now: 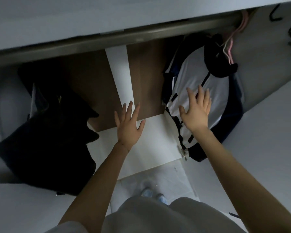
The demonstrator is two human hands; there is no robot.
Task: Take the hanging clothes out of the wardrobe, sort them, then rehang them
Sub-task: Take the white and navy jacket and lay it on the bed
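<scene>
A white jacket with navy trim (213, 91) hangs at the right of the wardrobe from a pink hanger (230, 42) on the metal rail (124, 35). A small black garment (215, 59) lies over its collar. My right hand (196, 108) is spread flat, fingers straight, against the jacket's white front. My left hand (128, 122) reaches into the open middle of the wardrobe with fingers spread, holding nothing. Dark clothes (54, 125) hang in a bunch at the left.
The wardrobe has a brown back panel (146, 76), a white upright strip (121, 74) and a white floor board (149, 145). White doors stand open on both sides. Black hooks (275, 14) sit at the top right. My feet stand on the pale floor (171, 175) below.
</scene>
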